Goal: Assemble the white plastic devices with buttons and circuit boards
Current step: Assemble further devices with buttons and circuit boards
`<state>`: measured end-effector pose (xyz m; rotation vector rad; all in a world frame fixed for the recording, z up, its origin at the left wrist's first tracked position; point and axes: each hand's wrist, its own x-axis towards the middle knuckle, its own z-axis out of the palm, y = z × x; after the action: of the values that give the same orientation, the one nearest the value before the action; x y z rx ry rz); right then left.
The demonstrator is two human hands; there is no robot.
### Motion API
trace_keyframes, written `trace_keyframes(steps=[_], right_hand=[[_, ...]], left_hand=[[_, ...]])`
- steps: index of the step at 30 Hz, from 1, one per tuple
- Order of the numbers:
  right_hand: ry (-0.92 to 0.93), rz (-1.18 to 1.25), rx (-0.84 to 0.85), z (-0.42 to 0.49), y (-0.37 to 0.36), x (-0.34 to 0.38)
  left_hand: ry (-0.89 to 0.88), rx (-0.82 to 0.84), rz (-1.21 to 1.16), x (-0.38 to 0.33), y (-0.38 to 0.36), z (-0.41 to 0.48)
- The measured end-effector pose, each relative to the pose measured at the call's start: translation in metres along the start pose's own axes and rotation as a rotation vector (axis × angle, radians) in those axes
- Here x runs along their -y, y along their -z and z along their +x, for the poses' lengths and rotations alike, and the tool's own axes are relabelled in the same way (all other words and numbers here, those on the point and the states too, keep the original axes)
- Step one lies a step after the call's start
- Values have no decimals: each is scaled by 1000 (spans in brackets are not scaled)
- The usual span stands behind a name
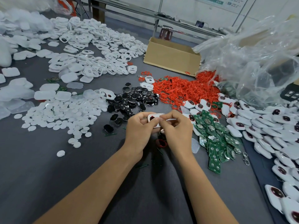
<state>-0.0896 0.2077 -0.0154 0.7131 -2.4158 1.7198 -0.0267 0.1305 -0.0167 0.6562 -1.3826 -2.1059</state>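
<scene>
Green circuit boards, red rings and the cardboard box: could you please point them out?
green circuit boards (213,150), head view, pile's middle
red rings (182,91), head view, heap's centre
cardboard box (171,59), head view, front wall

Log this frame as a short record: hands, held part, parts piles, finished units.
left hand: grips white device shell
right hand: pinches the same white device shell
held part: over the grey table, dark insert visible in one opening
green circuit boards: pile right of hands
black buttons: pile beyond hands
red rings: heap near cardboard box
white discs: spread to the left
assembled devices: heap on far right
</scene>
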Motion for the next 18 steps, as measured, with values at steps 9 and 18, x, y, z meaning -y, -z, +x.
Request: trace_keyframes(steps=[9,18], right_hand=[[-18,96,-91,14,29,5],[21,-324,77,27,56,-9]], left_hand=[[17,-75,63,2,0,7],[6,-10,110,1,2,5]])
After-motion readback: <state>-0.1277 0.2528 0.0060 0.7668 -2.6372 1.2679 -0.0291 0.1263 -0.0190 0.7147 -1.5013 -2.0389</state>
